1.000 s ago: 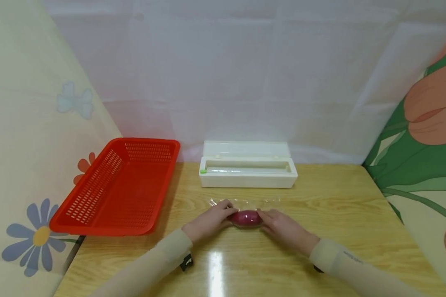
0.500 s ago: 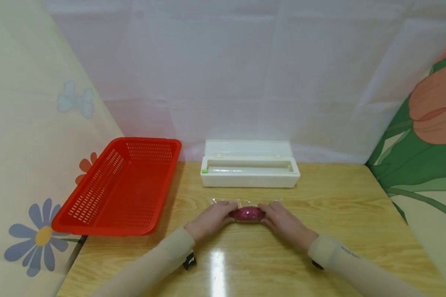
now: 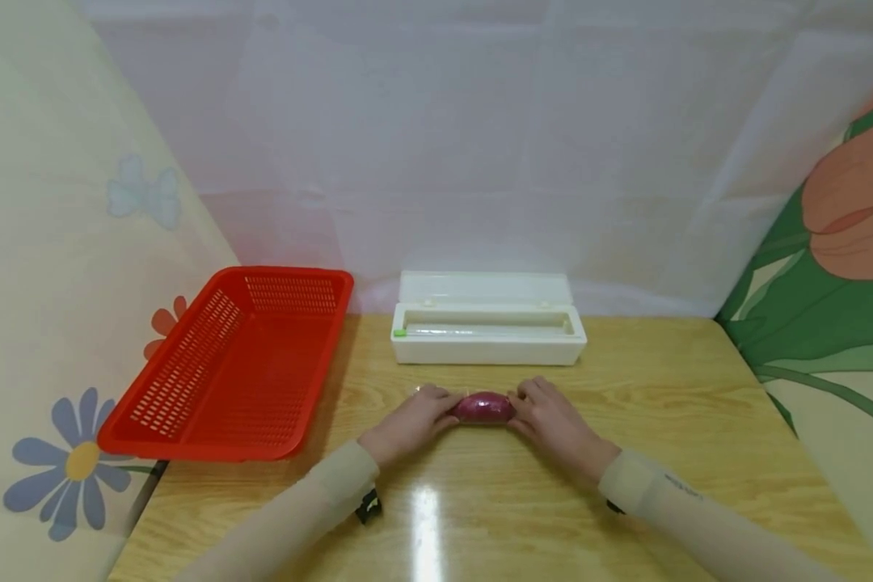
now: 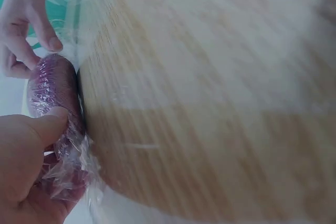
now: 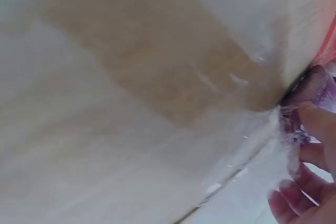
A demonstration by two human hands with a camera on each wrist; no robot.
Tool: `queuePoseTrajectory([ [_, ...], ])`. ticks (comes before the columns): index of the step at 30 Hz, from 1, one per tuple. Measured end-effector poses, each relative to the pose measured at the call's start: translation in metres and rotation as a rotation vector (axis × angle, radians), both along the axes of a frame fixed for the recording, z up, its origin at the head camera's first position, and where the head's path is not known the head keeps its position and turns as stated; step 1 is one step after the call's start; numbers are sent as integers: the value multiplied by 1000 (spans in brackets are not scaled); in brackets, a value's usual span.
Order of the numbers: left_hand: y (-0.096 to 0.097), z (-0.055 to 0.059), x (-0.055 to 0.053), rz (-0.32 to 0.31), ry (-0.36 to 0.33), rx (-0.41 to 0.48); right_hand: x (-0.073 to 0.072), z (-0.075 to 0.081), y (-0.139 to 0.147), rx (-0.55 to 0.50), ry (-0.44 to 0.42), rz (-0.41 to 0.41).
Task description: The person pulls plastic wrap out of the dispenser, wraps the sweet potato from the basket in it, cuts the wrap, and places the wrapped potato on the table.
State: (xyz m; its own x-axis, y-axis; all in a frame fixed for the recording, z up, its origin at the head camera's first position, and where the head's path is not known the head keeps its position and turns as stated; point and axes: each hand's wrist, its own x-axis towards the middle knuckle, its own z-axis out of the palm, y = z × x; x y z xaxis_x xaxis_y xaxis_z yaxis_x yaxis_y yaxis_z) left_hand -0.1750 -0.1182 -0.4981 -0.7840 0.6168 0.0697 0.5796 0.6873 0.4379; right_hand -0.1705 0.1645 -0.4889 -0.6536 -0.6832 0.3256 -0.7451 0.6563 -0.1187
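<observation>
An oblong purple-red vegetable (image 3: 484, 407), possibly a sweet potato, lies crosswise on the wooden table, wrapped in clear cling film (image 4: 71, 153). My left hand (image 3: 411, 422) pinches its left end, thumb on the near side, with crumpled film bunched among the fingers. At the opposite end, my right hand (image 3: 558, 424) holds the vegetable and film between thumb and curled fingers. In the right wrist view a few of that hand's fingers (image 5: 287, 203) show below the wrapped end. The vegetable's underside is hidden.
Behind the hands stands a white cling film box (image 3: 487, 352) with its lid raised, a film roll inside and a green slider at the left. A red plastic basket (image 3: 327, 364) sits at the left. A white cloth (image 3: 436, 162) hangs behind the table (image 3: 669, 404).
Both hands have rolled or pushed the vegetable slightly away from me, toward the box. The flat film seen beyond it earlier is now mostly out of sight.
</observation>
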Motion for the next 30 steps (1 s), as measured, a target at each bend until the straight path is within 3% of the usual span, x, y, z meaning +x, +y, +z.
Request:
queuePoseTrajectory([
  [5, 1, -1, -3, -4, 35, 22, -5, 4, -2, 16, -14, 8],
  [12, 0, 3, -9, 85, -105, 144, -14, 5, -4, 137, -40, 23],
  [14, 1, 5, -9, 99, -116, 173, -17, 6, -4, 155, -68, 19],
  [17, 2, 7, -9, 93, -65, 168, -21, 6, -5, 154, -106, 10],
  [22, 6, 6, -7, 100, 45, 43, -30, 3, -7, 139, -105, 3],
  [25, 9, 2, -7, 114, 68, -36, -35, 0, -8, 120, -120, -5],
  [30, 14, -2, -8, 151, 73, -22, -39, -1, -6, 84, -195, 2],
])
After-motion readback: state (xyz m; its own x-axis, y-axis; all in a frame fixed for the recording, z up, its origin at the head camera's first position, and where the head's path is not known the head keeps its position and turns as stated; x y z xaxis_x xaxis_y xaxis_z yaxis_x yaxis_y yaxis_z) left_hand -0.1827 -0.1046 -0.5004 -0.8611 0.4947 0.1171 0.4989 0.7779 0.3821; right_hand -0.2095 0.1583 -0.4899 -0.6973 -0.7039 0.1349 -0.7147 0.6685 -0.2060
